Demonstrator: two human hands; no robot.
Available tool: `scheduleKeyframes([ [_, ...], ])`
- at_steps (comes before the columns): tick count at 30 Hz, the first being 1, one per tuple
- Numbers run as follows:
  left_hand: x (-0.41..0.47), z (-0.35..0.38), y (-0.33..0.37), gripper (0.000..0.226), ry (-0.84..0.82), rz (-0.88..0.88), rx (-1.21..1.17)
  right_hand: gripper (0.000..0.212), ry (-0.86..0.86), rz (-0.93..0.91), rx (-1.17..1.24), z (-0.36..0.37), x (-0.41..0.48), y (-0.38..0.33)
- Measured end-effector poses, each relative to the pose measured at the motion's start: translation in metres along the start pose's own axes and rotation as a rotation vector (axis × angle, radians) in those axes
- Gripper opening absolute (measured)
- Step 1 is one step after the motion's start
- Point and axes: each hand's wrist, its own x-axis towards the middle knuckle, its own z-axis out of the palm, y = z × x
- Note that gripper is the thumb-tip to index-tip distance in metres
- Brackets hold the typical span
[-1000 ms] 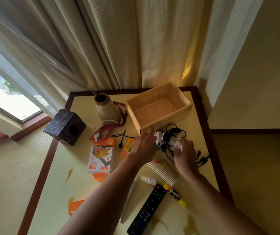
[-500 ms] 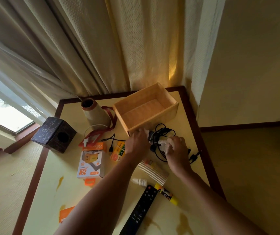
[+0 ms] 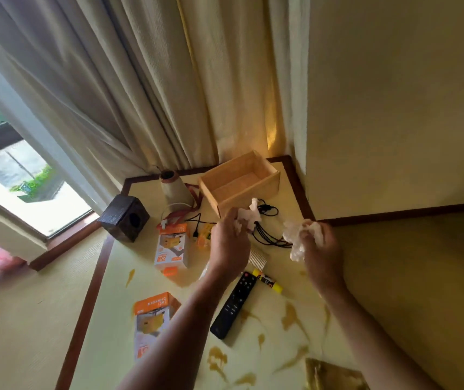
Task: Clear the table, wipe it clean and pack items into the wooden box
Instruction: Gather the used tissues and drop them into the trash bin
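Note:
An empty wooden box (image 3: 264,185) stands at the far right corner of the cream table (image 3: 107,327). My left hand (image 3: 229,243) is raised above the table, closed on a crumpled white tissue (image 3: 249,213). My right hand (image 3: 319,249) grips a second crumpled tissue (image 3: 295,239) to the right. Beneath them lie tangled black cables (image 3: 267,235), a stack of paper cups (image 3: 257,258), a black remote (image 3: 235,304), a yellow glue stick (image 3: 268,281) and two orange-and-white charger boxes (image 3: 171,246) (image 3: 152,322). Brown spill stains (image 3: 292,319) mark the near tabletop.
A dark carved cube (image 3: 125,218) sits at the table's left edge, with a cream cone-shaped spool (image 3: 174,187) and a red lanyard (image 3: 194,201) behind. Curtains (image 3: 140,94) hang at the back, a wall (image 3: 394,108) closes the right. A gold cloth (image 3: 335,375) lies at the near edge.
Both hands have lifted off the cable pile, each with a crumpled tissue, and moved apart. The view has pulled back, showing a second charger box and more stains.

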Motion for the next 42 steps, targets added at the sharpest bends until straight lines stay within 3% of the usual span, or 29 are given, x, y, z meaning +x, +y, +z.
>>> scheduleKeyframes([
  [4,-0.066,0.02,0.02,0.015,-0.19,-0.027,-0.231,0.012,0.142,0.067,0.054,-0.057,-0.074,0.002],
  [7,-0.125,0.052,0.033,0.033,-0.46,-0.08,-0.383,0.013,0.26,0.162,0.092,-0.105,-0.138,0.02],
  [12,-0.221,0.13,0.021,0.053,-0.835,-0.169,-0.275,0.007,0.463,0.403,0.105,-0.189,-0.226,0.089],
  [15,-0.275,0.175,0.013,0.039,-0.968,-0.252,-0.253,0.003,0.603,0.507,0.179,-0.237,-0.265,0.119],
  [19,-0.331,0.235,-0.001,0.028,-1.1,-0.306,-0.269,0.017,0.65,0.665,0.225,-0.29,-0.29,0.186],
  [23,-0.369,0.315,-0.042,0.023,-1.134,-0.403,-0.19,0.006,0.664,0.763,0.211,-0.333,-0.292,0.256],
  [27,-0.396,0.405,-0.102,0.031,-1.059,-0.508,-0.123,0.011,0.622,0.796,0.239,-0.364,-0.28,0.349],
  [30,-0.41,0.471,-0.152,0.015,-1.014,-0.591,-0.071,0.013,0.537,0.833,0.303,-0.375,-0.27,0.426],
  [31,-0.415,0.494,-0.174,0.008,-1.021,-0.599,-0.049,0.011,0.524,0.854,0.329,-0.377,-0.266,0.457],
  [34,-0.423,0.547,-0.237,0.015,-1.045,-0.562,0.028,0.025,0.515,0.951,0.454,-0.372,-0.253,0.536],
  [37,-0.426,0.58,-0.29,0.012,-1.072,-0.523,0.107,0.028,0.5,1.007,0.417,-0.362,-0.244,0.599],
  [40,-0.434,0.611,-0.343,0.04,-1.098,-0.483,0.143,0.022,0.508,0.938,0.332,-0.349,-0.241,0.659],
  [42,-0.438,0.625,-0.363,0.044,-1.097,-0.446,0.165,0.022,0.474,0.898,0.352,-0.344,-0.239,0.684],
])
